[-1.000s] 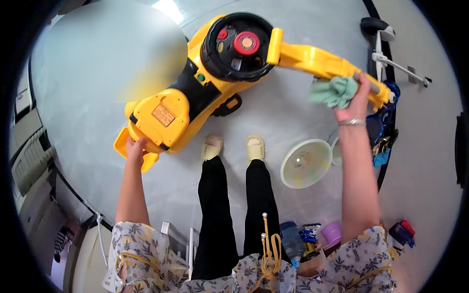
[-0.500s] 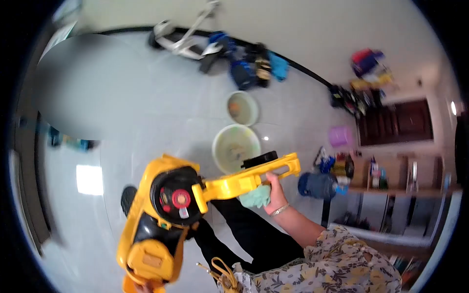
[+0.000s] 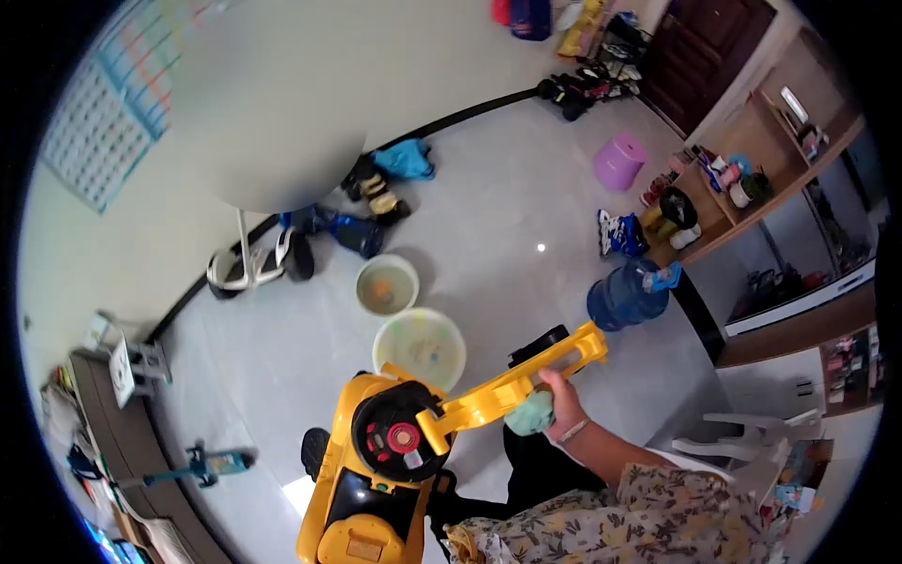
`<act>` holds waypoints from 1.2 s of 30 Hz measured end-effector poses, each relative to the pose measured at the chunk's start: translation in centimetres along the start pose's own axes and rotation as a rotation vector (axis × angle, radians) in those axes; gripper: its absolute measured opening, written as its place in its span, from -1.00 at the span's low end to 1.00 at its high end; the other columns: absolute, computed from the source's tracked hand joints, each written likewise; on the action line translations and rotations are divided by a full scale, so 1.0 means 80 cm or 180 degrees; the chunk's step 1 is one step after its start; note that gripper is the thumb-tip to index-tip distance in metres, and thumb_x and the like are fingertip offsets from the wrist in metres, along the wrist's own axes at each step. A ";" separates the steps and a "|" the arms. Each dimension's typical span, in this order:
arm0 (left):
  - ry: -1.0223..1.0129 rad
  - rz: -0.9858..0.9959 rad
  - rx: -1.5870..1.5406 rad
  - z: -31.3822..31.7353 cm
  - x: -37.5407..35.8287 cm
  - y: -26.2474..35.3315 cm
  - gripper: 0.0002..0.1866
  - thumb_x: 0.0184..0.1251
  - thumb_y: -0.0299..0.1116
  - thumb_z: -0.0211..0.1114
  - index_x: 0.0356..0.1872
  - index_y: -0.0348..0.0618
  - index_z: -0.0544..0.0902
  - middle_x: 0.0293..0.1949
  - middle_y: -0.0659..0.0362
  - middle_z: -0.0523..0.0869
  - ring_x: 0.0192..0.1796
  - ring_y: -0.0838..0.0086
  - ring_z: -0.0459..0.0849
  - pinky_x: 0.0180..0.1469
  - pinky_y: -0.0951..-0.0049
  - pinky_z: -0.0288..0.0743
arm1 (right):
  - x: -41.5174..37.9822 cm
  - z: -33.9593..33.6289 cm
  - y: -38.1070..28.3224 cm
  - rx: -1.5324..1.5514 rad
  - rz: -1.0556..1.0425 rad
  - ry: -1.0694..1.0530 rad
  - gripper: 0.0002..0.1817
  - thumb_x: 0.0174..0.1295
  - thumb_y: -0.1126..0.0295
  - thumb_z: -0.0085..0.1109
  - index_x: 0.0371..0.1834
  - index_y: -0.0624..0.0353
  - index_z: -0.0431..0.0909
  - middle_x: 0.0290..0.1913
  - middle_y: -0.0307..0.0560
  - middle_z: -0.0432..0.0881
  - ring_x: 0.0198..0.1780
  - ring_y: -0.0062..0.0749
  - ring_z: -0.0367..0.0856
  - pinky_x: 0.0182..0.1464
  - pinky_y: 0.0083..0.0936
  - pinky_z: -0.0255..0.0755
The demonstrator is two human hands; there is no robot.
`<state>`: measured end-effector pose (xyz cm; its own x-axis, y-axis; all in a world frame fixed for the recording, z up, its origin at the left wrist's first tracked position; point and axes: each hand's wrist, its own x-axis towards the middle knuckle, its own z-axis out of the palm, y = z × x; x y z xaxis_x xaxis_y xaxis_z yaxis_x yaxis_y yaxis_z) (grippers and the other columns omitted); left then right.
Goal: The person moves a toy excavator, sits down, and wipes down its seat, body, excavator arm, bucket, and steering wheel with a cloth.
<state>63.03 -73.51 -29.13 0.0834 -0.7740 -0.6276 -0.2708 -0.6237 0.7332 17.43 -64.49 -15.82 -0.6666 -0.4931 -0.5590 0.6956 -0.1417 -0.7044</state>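
Observation:
A yellow and black ride-on toy (image 3: 374, 498), with a round black steering wheel (image 3: 402, 440) and red buttons, is in front of me at the lower middle. Its long yellow arm (image 3: 498, 399) reaches to the right and carries a black part (image 3: 538, 347). My right hand (image 3: 566, 406) is closed around the arm's underside, with a crumpled light-green cloth (image 3: 531, 414) pressed in the same grip. My left hand is out of view, and the toy's rear end is cut off by the lower edge.
Two basins, one larger (image 3: 420, 350) and one smaller (image 3: 386, 285), stand on the tiled floor beyond the toy. A blue water jug (image 3: 628, 296) stands to the right by wooden shelves (image 3: 742, 202). A self-balancing scooter (image 3: 252, 268) and a purple stool (image 3: 619, 162) are farther off.
The view has swung right and the toy appears further right and lower. My left hand, seen at the toy's rear before, has left the picture. My right hand keeps its hold.

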 end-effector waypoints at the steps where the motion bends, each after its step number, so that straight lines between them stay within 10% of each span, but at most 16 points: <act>1: -0.0053 0.0065 0.0047 0.019 -0.012 0.024 -0.47 0.08 -0.42 0.34 0.12 -0.11 0.38 -0.24 0.19 0.62 -0.33 0.47 0.61 -0.39 0.48 0.52 | 0.001 -0.001 -0.020 0.0093 -0.0080 -0.0024 -0.62 0.17 0.24 0.19 0.00 0.20 0.45 -0.12 -0.15 0.56 -0.08 -0.34 0.59 -0.02 -0.39 0.51; 10: -0.0387 0.0167 0.0438 0.172 -0.160 0.260 -0.45 0.06 -0.44 0.33 0.13 -0.13 0.38 -0.20 0.17 0.61 -0.28 0.45 0.61 -0.33 0.45 0.55 | -0.012 0.035 -0.344 0.0344 0.0377 -0.0130 -0.56 0.06 0.32 0.27 0.02 0.13 0.41 -0.13 -0.24 0.49 -0.13 -0.47 0.51 -0.10 -0.47 0.49; 36: -0.0771 0.0277 0.0239 0.563 0.037 0.522 -0.40 -0.01 -0.50 0.32 0.15 -0.18 0.39 -0.09 0.12 0.58 -0.13 0.36 0.61 -0.15 0.36 0.61 | 0.410 0.008 -0.731 0.0663 -0.0369 0.1110 -0.68 0.09 0.12 0.26 -0.20 0.05 0.54 -0.31 -0.23 0.57 -0.22 -0.32 0.59 -0.15 -0.31 0.53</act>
<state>8.77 -96.93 -12.19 -0.1729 -0.7701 -0.6140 -0.3381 -0.5391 0.7714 -44.97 -72.90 7.33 -0.7696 -0.1489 -0.6210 0.6261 -0.3671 -0.6879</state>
